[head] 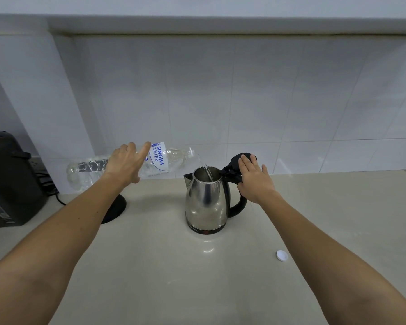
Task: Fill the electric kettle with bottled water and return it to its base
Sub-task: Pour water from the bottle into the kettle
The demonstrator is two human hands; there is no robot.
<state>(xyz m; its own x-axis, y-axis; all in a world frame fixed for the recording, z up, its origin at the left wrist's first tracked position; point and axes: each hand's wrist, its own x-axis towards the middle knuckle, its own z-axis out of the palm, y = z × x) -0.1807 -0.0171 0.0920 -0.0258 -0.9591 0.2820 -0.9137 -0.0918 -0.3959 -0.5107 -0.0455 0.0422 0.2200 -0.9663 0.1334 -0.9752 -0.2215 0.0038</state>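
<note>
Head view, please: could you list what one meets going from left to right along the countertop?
Black appliance → round black kettle base → clear plastic water bottle in the left hand → stainless steel kettle → right hand → white bottle cap.

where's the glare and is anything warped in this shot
Head view: glare streaks down the steel kettle, with a bright reflection on the countertop before it; wide-angle lens bows the wall ledge and stretches both forearms; the focus looks sharp throughout.

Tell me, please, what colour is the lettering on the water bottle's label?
Blue lettering on a white label, clearest in the head view.
</note>
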